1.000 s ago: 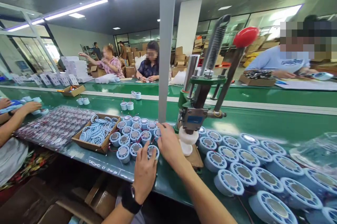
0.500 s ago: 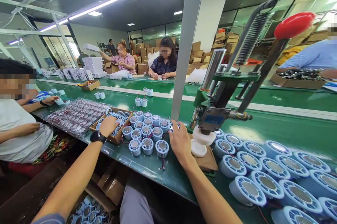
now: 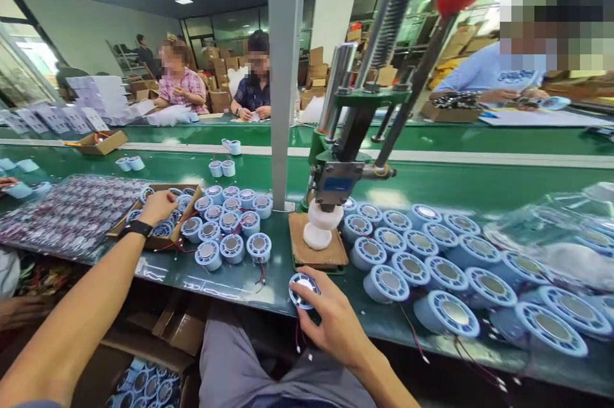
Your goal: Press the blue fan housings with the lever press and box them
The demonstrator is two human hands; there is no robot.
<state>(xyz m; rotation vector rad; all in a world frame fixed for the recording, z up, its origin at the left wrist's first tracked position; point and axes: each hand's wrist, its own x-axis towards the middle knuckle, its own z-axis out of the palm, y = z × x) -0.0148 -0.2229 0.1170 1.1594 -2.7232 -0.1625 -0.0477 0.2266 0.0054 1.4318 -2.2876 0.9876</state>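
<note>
My right hand point(image 3: 330, 312) grips a light-blue round housing point(image 3: 303, 293) with a shiny silver centre, close to the table's front edge. Thin wires with small white plugs hang below it. My left hand point(image 3: 160, 205), with a dark band on the wrist, is over a cardboard box point(image 3: 165, 242) of blue rings point(image 3: 185, 201). Its fingers are bent down and pinched together, and what they hold, if anything, is hidden. Between my hands stand several blue housings point(image 3: 231, 247) with silver discs facing up. A hand press point(image 3: 338, 181) with a red knob rises behind my right hand.
White round pads point(image 3: 317, 235) sit under the press on a brown board point(image 3: 300, 248). More blue housings point(image 3: 444, 274) crowd the right side. A grey post point(image 3: 283, 88) stands behind the table. Bagged parts point(image 3: 71, 210) lie at left. Co-workers sit across the green belt point(image 3: 460, 184).
My view has turned right. My right hand has come from beside the post to the front edge, bringing the blue housing along. My left hand stays at the box of rings.
</note>
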